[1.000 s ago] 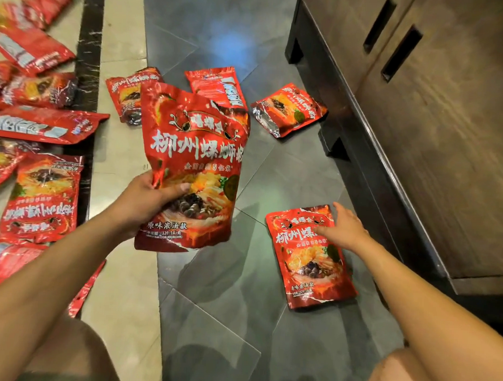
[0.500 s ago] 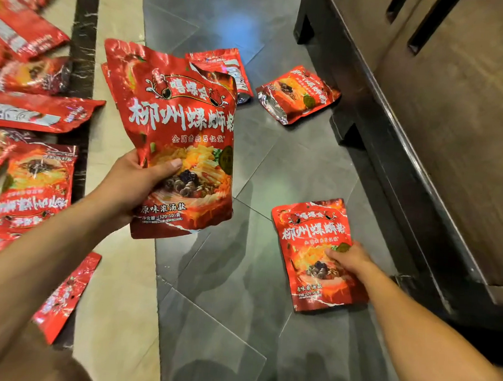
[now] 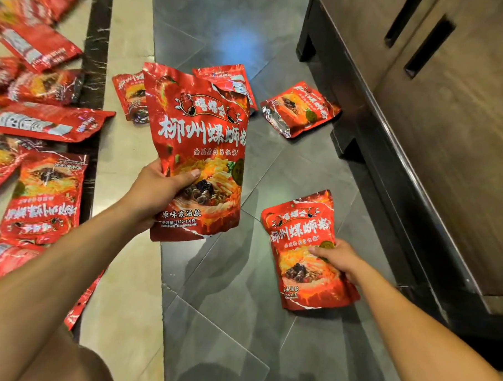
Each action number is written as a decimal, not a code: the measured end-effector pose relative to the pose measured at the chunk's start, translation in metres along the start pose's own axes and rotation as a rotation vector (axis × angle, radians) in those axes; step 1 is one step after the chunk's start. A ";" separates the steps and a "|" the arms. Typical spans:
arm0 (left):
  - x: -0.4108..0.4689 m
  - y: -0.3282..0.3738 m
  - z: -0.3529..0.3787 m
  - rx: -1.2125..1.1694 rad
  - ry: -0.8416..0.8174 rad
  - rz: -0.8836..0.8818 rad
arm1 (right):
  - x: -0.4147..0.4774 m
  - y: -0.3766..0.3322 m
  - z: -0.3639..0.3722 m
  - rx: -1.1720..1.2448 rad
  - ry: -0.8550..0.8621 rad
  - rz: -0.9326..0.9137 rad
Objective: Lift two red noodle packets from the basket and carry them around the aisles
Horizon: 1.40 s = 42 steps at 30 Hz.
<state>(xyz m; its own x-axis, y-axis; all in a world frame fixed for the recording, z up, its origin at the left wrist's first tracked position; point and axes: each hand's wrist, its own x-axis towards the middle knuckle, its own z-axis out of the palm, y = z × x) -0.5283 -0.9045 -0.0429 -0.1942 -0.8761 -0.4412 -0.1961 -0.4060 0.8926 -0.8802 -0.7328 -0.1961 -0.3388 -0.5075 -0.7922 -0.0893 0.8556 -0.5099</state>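
Note:
My left hand (image 3: 155, 192) grips a red noodle packet (image 3: 199, 136) by its lower left edge, thumb across the front, and holds it upright above the floor. A second red packet (image 3: 301, 238) of the same kind lies face up on the grey tiles at the lower right. My right hand (image 3: 338, 259) grips that packet at its right edge, with the thumb on its printed front. Part of the floor packet's right side is hidden under this hand.
Several more red packets (image 3: 46, 198) lie scattered over the beige floor on the left. Three others (image 3: 301, 110) lie on the floor behind the held one. A dark wooden cabinet (image 3: 437, 140) with slot handles runs along the right side.
My right hand slid from the floor packet's upper right corner down to its right edge and took hold. The left hand kept its packet upright, shifting it slightly in view.

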 end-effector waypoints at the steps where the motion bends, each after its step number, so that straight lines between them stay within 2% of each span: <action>1: 0.000 0.000 0.001 0.007 0.006 0.011 | -0.003 -0.006 0.002 0.018 0.004 -0.022; 10: -0.005 0.008 0.005 0.035 0.034 0.056 | -0.035 -0.069 0.001 0.192 0.224 -0.263; 16: -0.018 0.064 0.008 0.029 0.045 0.094 | -0.092 -0.139 -0.035 0.318 0.272 -0.445; 23: -0.078 0.210 0.011 0.066 0.038 0.182 | -0.223 -0.237 -0.102 0.534 0.299 -0.545; 32: -0.192 0.439 0.010 0.128 0.013 0.186 | -0.436 -0.353 -0.213 0.567 0.324 -0.609; 38: -0.269 0.586 0.013 0.141 -0.030 0.250 | -0.574 -0.404 -0.288 0.568 0.401 -0.644; 42: -0.309 0.651 0.014 0.107 -0.084 0.299 | -0.660 -0.419 -0.327 0.613 0.468 -0.661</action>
<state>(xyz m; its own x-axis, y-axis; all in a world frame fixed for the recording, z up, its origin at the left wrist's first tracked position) -0.6092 -0.8943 0.6737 -0.3358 -0.9263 -0.1707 -0.2171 -0.1002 0.9710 -0.9253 -0.7231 0.6501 -0.7400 -0.6566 -0.1455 0.0597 0.1515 -0.9867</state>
